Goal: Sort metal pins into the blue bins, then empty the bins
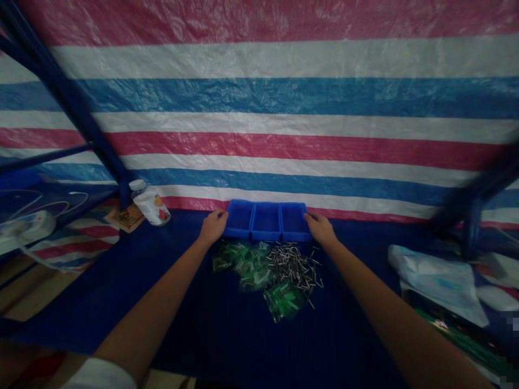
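Three blue plastic bins (266, 236) stand side by side at the back of the dark blue table, against the striped sheet. My left hand (213, 226) grips the outer side of the leftmost bin, fingers closed on its edge. On the opposite end, my right hand (320, 227) is closed on the rightmost bin's outer edge. In front of the bins lies a heap of small clear packets with green parts (253, 265). Touching it on the right is a pile of thin metal pins (294, 263). One cluster of green packets (285, 300) lies nearer to me.
A white bottle (151, 204) leans at the back left, beside a brown packet (126, 217). Far left, a power strip (30, 224) with cables sits on another surface. Plastic bags (438, 275) lie at the right. Blue frame posts (81, 108) rise at both sides.
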Demonstrator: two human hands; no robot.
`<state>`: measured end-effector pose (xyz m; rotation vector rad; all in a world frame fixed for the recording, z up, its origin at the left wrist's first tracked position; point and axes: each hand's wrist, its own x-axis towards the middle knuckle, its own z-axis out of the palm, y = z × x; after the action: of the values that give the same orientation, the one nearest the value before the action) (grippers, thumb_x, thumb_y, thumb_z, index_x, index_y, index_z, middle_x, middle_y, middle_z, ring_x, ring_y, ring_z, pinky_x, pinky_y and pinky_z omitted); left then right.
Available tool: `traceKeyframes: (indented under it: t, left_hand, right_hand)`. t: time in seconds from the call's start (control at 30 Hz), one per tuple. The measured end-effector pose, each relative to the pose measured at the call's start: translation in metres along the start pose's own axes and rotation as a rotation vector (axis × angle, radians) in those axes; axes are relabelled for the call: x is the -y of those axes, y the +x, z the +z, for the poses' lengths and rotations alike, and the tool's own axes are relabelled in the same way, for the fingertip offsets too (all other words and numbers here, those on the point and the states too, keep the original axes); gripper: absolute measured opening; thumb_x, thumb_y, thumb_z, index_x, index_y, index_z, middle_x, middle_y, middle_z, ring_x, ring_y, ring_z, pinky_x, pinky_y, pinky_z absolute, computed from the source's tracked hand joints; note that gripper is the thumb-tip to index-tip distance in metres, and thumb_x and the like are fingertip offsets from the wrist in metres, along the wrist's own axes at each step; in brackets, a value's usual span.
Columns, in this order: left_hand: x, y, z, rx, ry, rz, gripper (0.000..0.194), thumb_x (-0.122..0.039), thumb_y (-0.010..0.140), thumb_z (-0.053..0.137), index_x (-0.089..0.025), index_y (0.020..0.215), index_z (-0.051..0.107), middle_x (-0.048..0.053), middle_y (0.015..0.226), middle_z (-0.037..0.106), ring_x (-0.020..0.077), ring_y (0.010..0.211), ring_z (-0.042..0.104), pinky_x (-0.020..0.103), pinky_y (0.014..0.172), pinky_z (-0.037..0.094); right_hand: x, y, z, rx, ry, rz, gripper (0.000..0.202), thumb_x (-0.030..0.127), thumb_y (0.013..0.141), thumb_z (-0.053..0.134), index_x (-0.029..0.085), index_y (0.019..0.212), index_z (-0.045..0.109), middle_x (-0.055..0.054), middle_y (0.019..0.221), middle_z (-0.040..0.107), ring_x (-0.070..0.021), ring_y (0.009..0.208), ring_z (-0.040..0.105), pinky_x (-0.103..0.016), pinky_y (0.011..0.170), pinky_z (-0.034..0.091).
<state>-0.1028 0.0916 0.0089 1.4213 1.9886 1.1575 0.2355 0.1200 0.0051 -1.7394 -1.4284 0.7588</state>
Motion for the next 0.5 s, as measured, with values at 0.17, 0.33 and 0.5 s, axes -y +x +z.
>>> traceKeyframes:
  t: [0.17,0.33,0.5]
  left_hand:
    - [-0.004,-0.010,0.000,-0.028,0.079,0.031,0.026,-0.040,0.086,0.057,-0.020,0.095,0.071,0.010,0.105,0.073,0.0285,0.107,0.064,0.039,0.098,0.044]
    - [-0.003,-0.028,-0.008,-0.131,0.084,0.095,0.041,-0.041,0.089,0.054,-0.016,0.120,0.060,0.015,0.125,0.063,0.0247,0.106,0.064,0.039,0.098,0.046]
    - [0.013,-0.071,-0.027,-0.178,-0.014,0.262,0.052,-0.050,0.085,0.057,-0.017,0.126,0.056,0.015,0.129,0.055,0.0218,0.091,0.067,0.039,0.084,0.055]
  right_hand:
    - [0.016,-0.014,-0.004,0.031,-0.092,0.002,0.038,0.040,0.089,0.050,0.016,0.109,0.073,-0.012,0.113,0.072,-0.0273,0.116,0.062,-0.037,0.101,0.043]
    - [0.026,-0.041,-0.024,-0.029,-0.056,-0.041,0.048,0.047,0.090,0.049,0.014,0.120,0.066,-0.014,0.120,0.069,-0.0254,0.113,0.063,-0.037,0.098,0.046]
    - [-0.002,-0.127,-0.085,-0.188,-0.096,-0.372,0.046,0.053,0.088,0.050,0.019,0.115,0.066,-0.011,0.110,0.071,-0.0267,0.101,0.067,-0.043,0.091,0.051]
